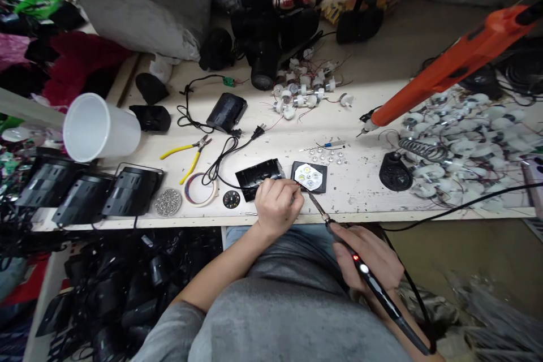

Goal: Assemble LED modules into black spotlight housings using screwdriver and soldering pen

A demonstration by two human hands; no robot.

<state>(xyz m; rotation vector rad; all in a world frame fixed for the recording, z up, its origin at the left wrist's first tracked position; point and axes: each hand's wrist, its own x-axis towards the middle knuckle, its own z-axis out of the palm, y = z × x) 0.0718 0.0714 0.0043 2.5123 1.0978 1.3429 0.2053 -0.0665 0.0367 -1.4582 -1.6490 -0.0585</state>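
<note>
White hexagonal board (309,176) with round lenses lies on a black square base (323,174), near the front edge of the pale worktable (360,203). At its near side is the tip of a soldering iron (384,297), whose dark handle the right hand (373,254) grips with fingers wrapped round, a red light showing. Just left of the board, the left hand (278,206) has its fingers curled; how tightly they close, and on what, is too small to tell. Beside that hand lies a black casing (258,174), then a small dark disc (231,199), a tape roll (198,203) and yellow-handled pliers (193,162). Small clear lenses (331,159) are scattered just beyond the board. Farther right, an orange tool (449,70) slants above the table near a heap of white parts (470,141). Well to the left stands a white tub (121,130).
</note>
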